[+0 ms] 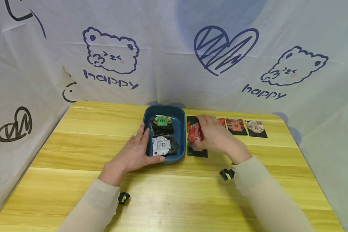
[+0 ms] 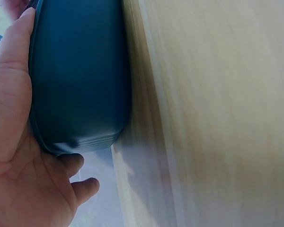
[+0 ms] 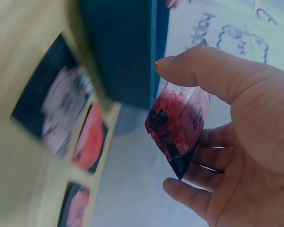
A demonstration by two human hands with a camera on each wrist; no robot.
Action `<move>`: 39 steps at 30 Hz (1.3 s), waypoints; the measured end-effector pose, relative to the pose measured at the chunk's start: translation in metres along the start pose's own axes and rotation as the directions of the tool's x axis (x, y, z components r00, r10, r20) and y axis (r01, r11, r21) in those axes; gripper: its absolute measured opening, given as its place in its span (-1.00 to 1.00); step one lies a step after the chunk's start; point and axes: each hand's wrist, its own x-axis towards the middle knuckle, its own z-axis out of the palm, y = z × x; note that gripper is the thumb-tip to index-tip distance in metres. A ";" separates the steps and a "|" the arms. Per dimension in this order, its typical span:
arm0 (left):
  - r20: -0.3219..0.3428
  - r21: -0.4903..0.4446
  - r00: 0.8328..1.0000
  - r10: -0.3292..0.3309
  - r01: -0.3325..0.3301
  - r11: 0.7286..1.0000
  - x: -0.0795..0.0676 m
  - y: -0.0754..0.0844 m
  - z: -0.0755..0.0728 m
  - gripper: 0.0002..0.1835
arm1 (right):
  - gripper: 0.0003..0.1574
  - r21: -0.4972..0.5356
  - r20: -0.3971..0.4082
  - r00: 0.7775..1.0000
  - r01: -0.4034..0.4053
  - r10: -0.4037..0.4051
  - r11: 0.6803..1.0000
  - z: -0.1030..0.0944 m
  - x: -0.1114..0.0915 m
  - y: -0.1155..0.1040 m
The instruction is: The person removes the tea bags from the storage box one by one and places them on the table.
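A dark blue plastic box [image 1: 179,135] stands near the table's back edge. My left hand [image 1: 131,151] holds its front-left corner, thumb along the front rim and fingers at the left side; in the left wrist view the palm faces the box wall [image 2: 80,71]. Inside lie a packet with a green label [image 1: 162,121] and a whitish packet [image 1: 161,145]. Just right of the box, my right hand [image 1: 216,135] pinches a red-and-black packet [image 3: 180,120] between thumb and fingers, raised off the table. Below it lies a dark packet [image 1: 198,153], partly covered.
Farther right, a pink-labelled packet [image 1: 236,125] and a beige-labelled packet [image 1: 256,127] lie in a row, with a red packet [image 1: 221,121] partly behind my right hand. A white curtain [image 1: 168,64] with drawings hangs behind the wooden table [image 1: 168,199].
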 end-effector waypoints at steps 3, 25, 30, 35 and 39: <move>-0.002 -0.001 1.000 -0.001 0.001 1.000 0.000 0.000 0.000 0.48 | 0.32 -0.026 0.014 1.000 -0.020 0.021 0.999 0.004 -0.006 0.016; 0.013 -0.007 1.000 -0.016 0.016 1.000 0.000 0.000 -0.001 0.49 | 0.28 -0.112 0.221 0.963 -0.130 0.152 0.985 0.036 -0.024 0.086; 0.010 -0.011 1.000 -0.020 0.020 1.000 0.000 0.000 -0.001 0.49 | 0.28 -0.096 0.258 0.955 -0.126 0.147 0.987 0.037 -0.021 0.089; 0.009 -0.010 1.000 -0.019 0.019 1.000 0.000 0.000 -0.001 0.49 | 0.27 -0.078 0.282 0.951 -0.112 0.130 0.991 0.035 -0.020 0.091; 0.007 -0.007 1.000 -0.018 0.018 1.000 0.000 0.000 0.000 0.49 | 0.28 -0.069 0.300 0.946 -0.110 0.126 0.992 0.034 -0.018 0.092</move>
